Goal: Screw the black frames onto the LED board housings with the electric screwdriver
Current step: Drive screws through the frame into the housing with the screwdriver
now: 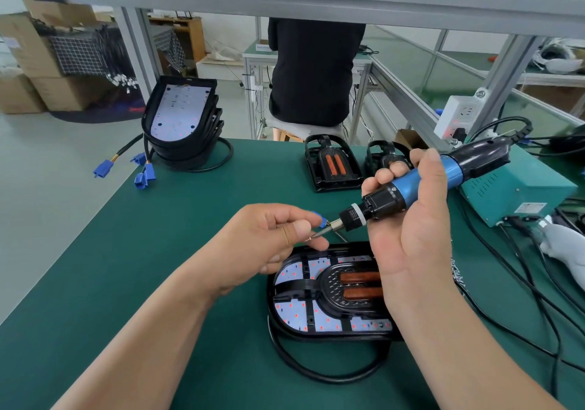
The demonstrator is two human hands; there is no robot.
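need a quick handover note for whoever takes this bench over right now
Right hand: gripping the electric screwdriver, raised above the work, bit pointing left.
Left hand: fingertips pinched at the bit tip, apparently seating a screw; the screw itself is too small to confirm.
Housing with black frame lies on the green mat below the hands, not being driven yet.
Stack of LED board housings waits far left; two framed units sit at the back.
Left: drive this unit's screws, then do the stack.

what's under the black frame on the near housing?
Through the frame openings: a white LED board with red dots, plus two orange strips in the centre. The right hand covers the right end.
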